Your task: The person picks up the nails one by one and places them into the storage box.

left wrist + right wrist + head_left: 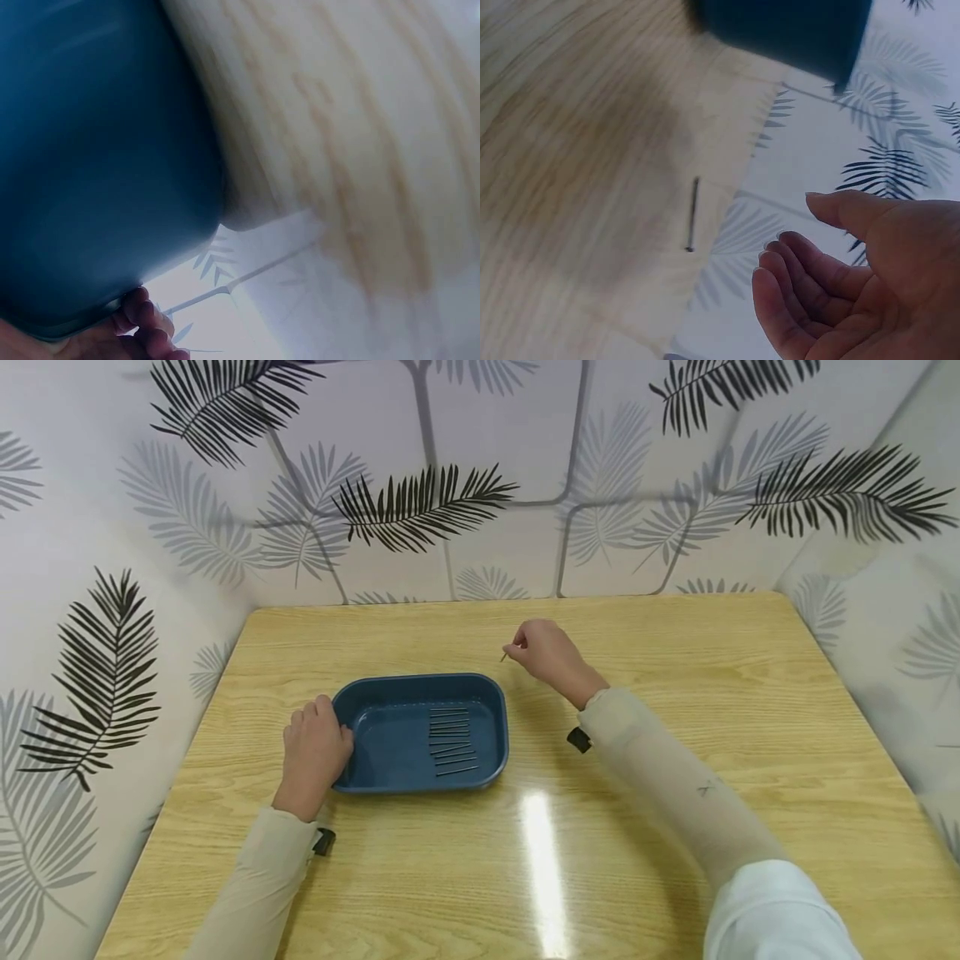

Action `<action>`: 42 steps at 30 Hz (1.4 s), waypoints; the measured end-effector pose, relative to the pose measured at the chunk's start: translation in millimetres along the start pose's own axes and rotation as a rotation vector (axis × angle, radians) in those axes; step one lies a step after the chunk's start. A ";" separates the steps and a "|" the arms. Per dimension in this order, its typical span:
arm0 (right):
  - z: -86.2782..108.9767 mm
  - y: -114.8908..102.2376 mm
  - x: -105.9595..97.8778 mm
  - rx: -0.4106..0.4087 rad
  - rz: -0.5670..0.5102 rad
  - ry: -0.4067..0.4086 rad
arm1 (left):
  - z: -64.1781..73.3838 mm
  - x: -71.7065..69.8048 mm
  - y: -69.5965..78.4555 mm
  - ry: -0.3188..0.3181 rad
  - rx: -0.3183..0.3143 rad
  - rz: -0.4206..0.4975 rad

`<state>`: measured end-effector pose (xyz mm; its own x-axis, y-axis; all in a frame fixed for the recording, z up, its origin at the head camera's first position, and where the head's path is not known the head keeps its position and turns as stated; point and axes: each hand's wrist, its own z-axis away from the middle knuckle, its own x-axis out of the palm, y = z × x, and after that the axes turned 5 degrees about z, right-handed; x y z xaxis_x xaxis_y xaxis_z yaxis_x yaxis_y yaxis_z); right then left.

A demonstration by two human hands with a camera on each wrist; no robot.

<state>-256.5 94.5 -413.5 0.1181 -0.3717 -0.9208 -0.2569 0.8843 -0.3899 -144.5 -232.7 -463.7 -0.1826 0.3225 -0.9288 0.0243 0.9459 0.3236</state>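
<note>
A blue rectangular tray (397,781) rests on the wooden table. Several thin dark nails (450,731) lie roughly side by side on its right half. My left hand (313,747) grips the tray's left end, fingers over the rim; in the left wrist view, fingertips (146,319) curl at the tray's edge. Beyond the tray's far right corner, my right hand (547,656) is low over the table by a single nail (504,656). In the right wrist view that nail (692,214) lies apart from the hand, with a gap between thumb and bent fingers.
The wooden table (675,643) meets a leaf-patterned backdrop (495,547) behind it and at both sides. A bright light reflection (543,868) crosses the tabletop in front of the tray. Small black devices show at both wrists.
</note>
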 end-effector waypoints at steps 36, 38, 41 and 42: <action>-39.6 9.0 51.5 0.147 0.173 0.013 | 1.8 -0.5 1.0 0.000 -0.008 0.014; -40.3 9.4 51.7 0.147 0.171 0.012 | 1.8 -0.3 0.7 -0.002 -0.007 0.013; -41.0 10.5 51.8 0.141 0.157 0.012 | 1.6 -0.4 0.4 0.000 -0.006 0.014; -41.0 10.8 51.7 0.136 0.151 0.012 | 1.6 -0.5 0.4 0.002 -0.005 0.014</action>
<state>-292.5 73.3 -465.7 0.0769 -0.2346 -0.9691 -0.1390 0.9599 -0.2434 -142.9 -232.5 -463.4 -0.1846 0.3354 -0.9238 0.0216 0.9411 0.3373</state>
